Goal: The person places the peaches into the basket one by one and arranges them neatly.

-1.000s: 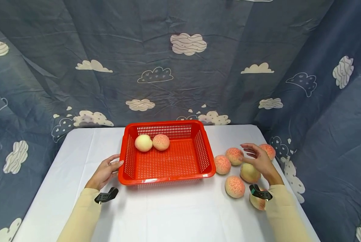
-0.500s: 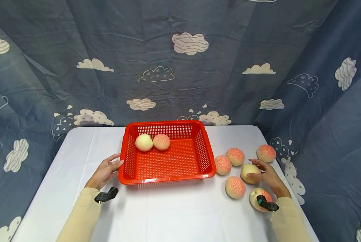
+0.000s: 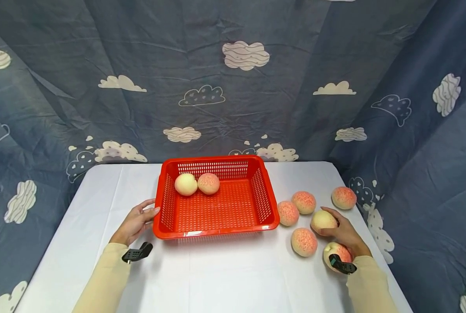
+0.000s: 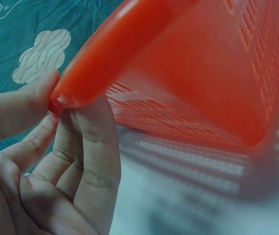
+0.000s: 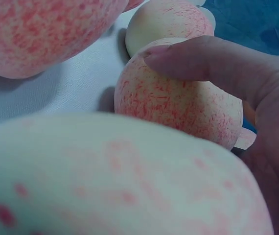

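A red plastic basket (image 3: pixel 217 231) stands mid-table with two peaches inside, one pale yellow peach (image 3: pixel 186 184) and one pink peach (image 3: pixel 208 184). My left hand (image 3: pixel 136 222) pinches the basket's left rim; in the left wrist view the thumb lies on one side of the rim (image 4: pixel 98 61) and fingers on the other. On the right, my right hand (image 3: pixel 347 234) grips a yellowish peach (image 3: pixel 321 221), the thumb across its near side and fingers round the far side. In the right wrist view this peach (image 5: pixel 178 110) shows red speckles; most fingers are hidden.
Around the right hand lie several other peaches: a pink peach (image 3: pixel 304 202), another (image 3: pixel 287 213), a speckled one (image 3: pixel 304 242), a far-right one (image 3: pixel 344 198) and one under the wrist (image 3: pixel 334 252). Dark cloud-printed cloth (image 3: pixel 201 121) hangs behind the white table (image 3: pixel 217 278).
My right hand has come down and back from above the peaches, its fingers closing round the yellowish peach. The left hand and the basket keep their place.
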Action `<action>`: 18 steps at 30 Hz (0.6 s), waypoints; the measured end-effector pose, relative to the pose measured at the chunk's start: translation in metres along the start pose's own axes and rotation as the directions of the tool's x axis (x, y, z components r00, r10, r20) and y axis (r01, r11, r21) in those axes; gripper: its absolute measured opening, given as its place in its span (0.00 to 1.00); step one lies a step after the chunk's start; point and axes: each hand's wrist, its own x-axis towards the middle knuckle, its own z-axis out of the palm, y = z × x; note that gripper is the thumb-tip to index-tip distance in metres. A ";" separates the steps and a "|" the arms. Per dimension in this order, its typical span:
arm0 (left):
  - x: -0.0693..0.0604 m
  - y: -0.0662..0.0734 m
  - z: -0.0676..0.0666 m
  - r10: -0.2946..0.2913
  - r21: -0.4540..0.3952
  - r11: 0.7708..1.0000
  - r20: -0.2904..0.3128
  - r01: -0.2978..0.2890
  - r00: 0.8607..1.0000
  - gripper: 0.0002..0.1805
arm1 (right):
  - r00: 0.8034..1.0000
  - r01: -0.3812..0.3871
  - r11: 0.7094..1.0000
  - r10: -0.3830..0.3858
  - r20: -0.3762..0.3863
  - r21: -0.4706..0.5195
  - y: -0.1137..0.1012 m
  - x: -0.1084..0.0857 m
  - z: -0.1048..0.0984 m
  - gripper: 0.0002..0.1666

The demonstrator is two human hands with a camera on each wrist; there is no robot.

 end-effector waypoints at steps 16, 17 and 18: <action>0.000 -0.001 0.001 -0.001 -0.031 1.000 0.014 0.001 1.000 0.34 | 0.987 0.048 0.999 -0.047 -0.155 0.007 -0.017 -0.007 -0.005 0.53; 0.000 0.000 0.000 0.001 -0.033 0.999 0.014 0.000 1.000 0.35 | 0.985 0.055 0.998 -0.053 -0.165 0.010 -0.019 -0.006 -0.005 0.52; 0.000 0.000 0.000 0.002 -0.031 1.000 0.014 -0.001 1.000 0.35 | 0.984 0.065 0.998 -0.061 -0.170 0.015 -0.022 -0.006 -0.006 0.52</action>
